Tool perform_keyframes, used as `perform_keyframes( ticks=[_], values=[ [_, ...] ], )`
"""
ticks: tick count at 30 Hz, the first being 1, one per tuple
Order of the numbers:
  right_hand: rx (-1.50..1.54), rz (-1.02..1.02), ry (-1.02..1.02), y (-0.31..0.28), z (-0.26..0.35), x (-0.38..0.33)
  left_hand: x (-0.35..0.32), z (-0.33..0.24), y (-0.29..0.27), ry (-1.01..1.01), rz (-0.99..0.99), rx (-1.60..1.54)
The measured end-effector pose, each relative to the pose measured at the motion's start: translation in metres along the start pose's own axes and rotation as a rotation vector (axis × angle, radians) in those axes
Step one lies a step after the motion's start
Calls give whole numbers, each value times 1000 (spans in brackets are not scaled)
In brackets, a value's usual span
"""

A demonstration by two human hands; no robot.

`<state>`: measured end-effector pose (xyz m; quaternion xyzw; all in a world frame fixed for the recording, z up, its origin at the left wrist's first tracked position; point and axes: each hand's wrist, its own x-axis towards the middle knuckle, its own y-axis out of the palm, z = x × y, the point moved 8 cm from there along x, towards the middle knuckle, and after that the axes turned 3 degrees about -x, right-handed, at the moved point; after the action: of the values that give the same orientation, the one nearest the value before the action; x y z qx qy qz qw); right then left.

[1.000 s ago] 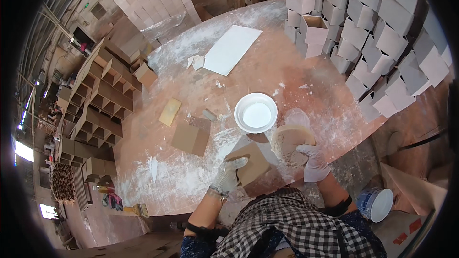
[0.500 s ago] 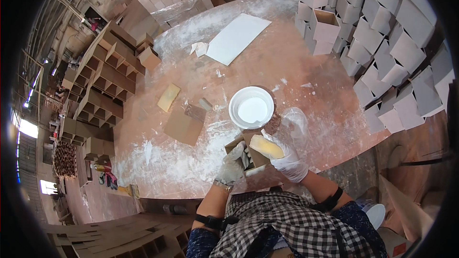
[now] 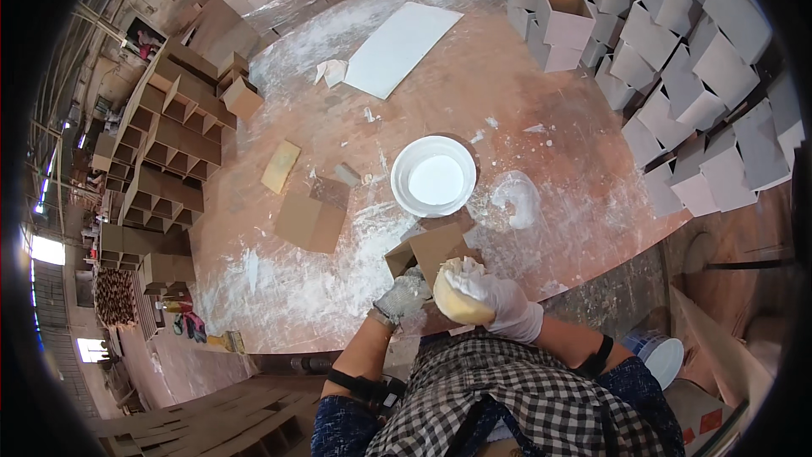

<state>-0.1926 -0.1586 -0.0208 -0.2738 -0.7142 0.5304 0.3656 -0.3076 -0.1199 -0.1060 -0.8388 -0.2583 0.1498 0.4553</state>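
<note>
My left hand (image 3: 403,296), in a greyish glove, grips the near left side of a small brown open box (image 3: 440,245), its fingertips partly hidden by the box. The box is held tilted at the table's near edge. My right hand (image 3: 507,305), in a white glove, is closed around a pale yellow sponge (image 3: 459,305). The sponge is at the box's near right side; whether it touches there I cannot tell. Just beyond the box stands a round white basin (image 3: 402,195) with white liquid (image 3: 436,180) in it.
On the white-smeared table (image 3: 279,296) lie another brown box (image 3: 309,220), a yellowish sponge-like block (image 3: 280,166) and a white board (image 3: 402,51). Stacked whitish boxes (image 3: 706,89) line the right side. Brown boxes (image 3: 182,135) are piled at the left. A bucket (image 3: 664,360) stands at lower right.
The box has turned in my left hand, so a broad brown face now shows. My right hand has brought the sponge down and toward me, and the sponge has tipped. The view has shifted slightly.
</note>
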Motion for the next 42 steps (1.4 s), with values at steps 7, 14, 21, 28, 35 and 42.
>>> perform_keyframes(
  ticks=[7,14,21,28,35,42],
  values=[
    [798,-435,232,-25,-53,22,-6,11,13,-67,219,26],
    [706,-53,247,16,-9,-18,-11,25,20,-157,259,3],
    [825,-358,441,3,-63,29,-8,23,12,-202,152,-30],
    [454,165,355,41,-12,-9,-12,22,17,-101,241,95],
    [724,-263,333,11,-54,24,1,4,-2,-24,77,157],
    [703,173,395,14,1,-12,-13,19,17,-126,327,151]
  ],
)
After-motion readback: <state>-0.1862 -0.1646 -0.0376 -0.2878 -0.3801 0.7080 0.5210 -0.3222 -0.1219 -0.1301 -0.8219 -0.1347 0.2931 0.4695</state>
